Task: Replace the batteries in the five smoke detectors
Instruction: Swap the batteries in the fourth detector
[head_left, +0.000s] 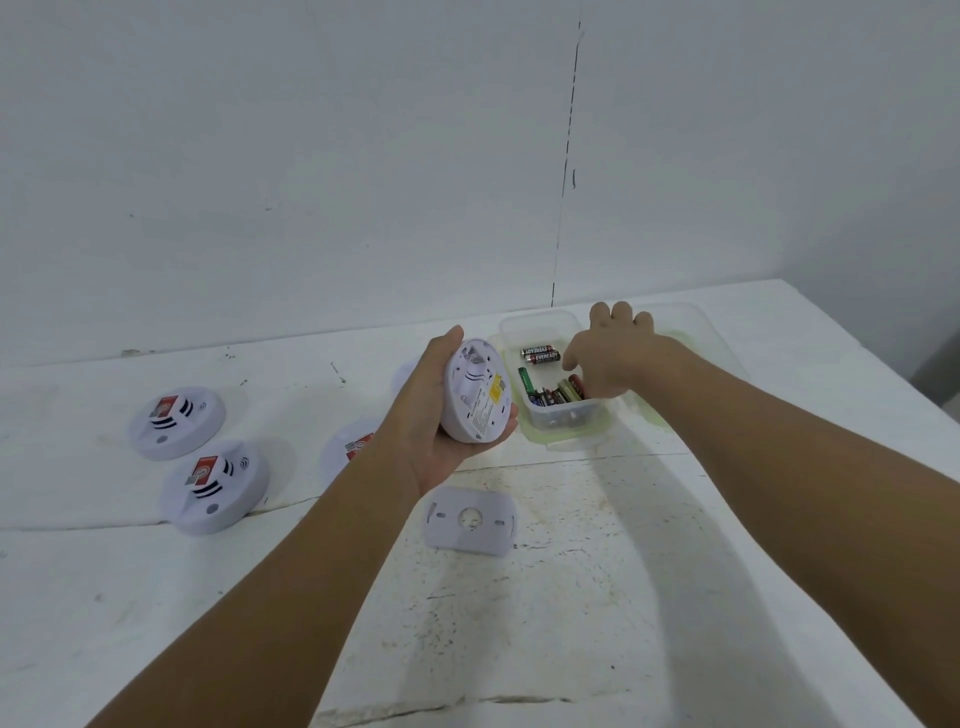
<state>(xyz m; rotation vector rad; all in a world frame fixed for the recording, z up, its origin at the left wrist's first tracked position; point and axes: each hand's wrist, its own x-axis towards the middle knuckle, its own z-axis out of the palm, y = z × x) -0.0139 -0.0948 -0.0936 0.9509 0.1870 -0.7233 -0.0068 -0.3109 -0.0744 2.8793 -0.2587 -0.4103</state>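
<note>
My left hand (431, 421) grips a white smoke detector (475, 397), turned so its open back faces me. Its detached mounting plate (470, 525) lies on the table below. My right hand (608, 353) reaches down into a clear plastic box (540, 325) holding several batteries (556, 392), including two black ones (540, 355). Its fingertips are hidden among the batteries, so any hold is unclear. Two more detectors (176, 423) (215, 488) lie face up at the left. A third (348, 447) and a fourth (402, 374) show partly behind my left arm.
The box sits on a clear lid (691, 325) at the back right of the white table (571, 623). A white wall (363, 182) rises directly behind the table. The table's right edge runs diagonally at the far right.
</note>
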